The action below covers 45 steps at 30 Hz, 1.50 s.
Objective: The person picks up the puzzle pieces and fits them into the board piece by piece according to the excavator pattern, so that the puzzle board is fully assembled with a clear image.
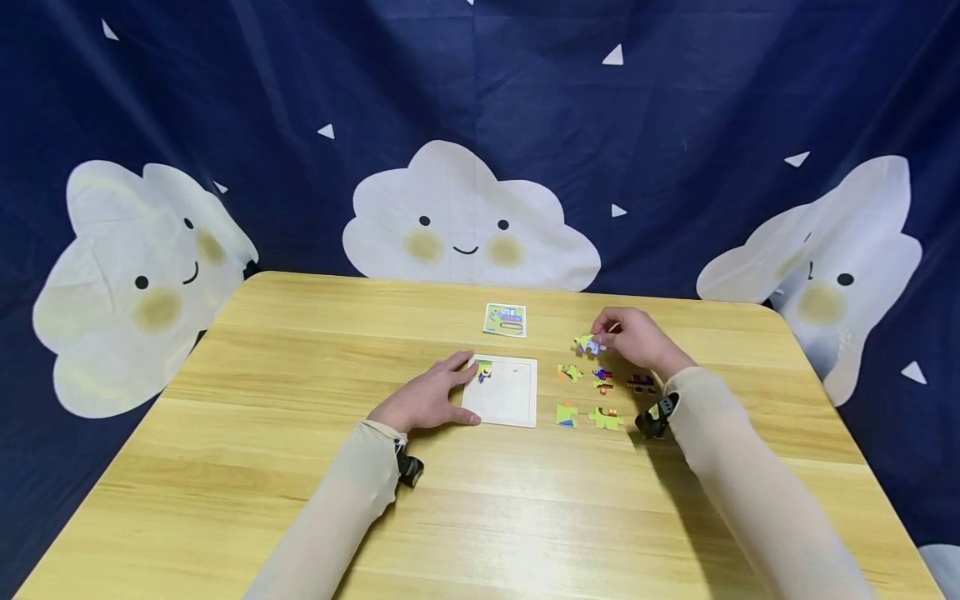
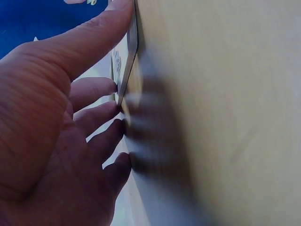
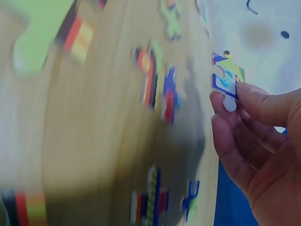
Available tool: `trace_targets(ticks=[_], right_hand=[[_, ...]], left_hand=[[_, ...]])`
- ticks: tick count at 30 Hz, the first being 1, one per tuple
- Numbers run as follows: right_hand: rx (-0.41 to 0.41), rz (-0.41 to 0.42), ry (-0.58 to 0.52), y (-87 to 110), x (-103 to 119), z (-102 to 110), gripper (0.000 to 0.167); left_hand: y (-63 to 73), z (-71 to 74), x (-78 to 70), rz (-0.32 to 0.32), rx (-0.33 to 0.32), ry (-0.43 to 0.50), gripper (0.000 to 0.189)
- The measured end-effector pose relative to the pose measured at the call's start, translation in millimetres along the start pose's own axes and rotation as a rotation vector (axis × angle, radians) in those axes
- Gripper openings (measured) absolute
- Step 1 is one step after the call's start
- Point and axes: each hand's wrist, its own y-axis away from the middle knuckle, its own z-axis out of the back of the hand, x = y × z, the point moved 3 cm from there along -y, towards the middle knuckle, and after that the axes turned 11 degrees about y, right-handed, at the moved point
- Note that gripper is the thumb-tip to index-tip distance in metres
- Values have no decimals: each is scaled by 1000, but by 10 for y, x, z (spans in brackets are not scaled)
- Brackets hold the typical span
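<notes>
In the head view, a white puzzle tray [image 1: 498, 423] lies flat on the table, with one colourful puzzle piece [image 1: 485, 371] at its upper left corner. My left hand [image 1: 431, 396] rests at the tray's left side, thumb near the lower left corner and fingers by the upper left. The left wrist view shows those fingertips [image 2: 110, 107] touching the tray's edge. My right hand [image 1: 636, 337] pinches a puzzle piece [image 1: 587, 343] between thumb and forefinger, above the table. In the right wrist view that piece [image 3: 225, 80] shows yellow, blue and white printing.
Loose pieces lie right of the tray: a green one [image 1: 606, 418], a green-and-blue one [image 1: 567, 414], a yellow-orange one [image 1: 570, 373], a red-and-blue one [image 1: 602, 381] and a dark one [image 1: 641, 383]. Behind the tray lies a picture card [image 1: 506, 320]. A blue curtain [image 1: 472, 100] hangs beyond the table.
</notes>
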Motion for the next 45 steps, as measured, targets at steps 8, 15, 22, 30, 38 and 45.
trace_targets(ticks=[8,15,22,30,38,45], right_hand=[[7,24,-90,-11,201,-105,4],[28,41,-145,-39,385,-246,5],[44,56,-191,-71,573,-416,6],[32,53,-221,-107,718,-586,8],[32,64,-192,-147,862,-684,9],[48,54,-187,-186,930,-759,8]], left_hand=[[6,10,-20,1,13,8,91],[8,1,-4,3,6,10,91],[-1,-1,10,1,6,7,91],[-9,2,9,-9,5,8,90],[-8,11,-2,-15,3,8,89],[0,23,-17,-26,6,6,89]])
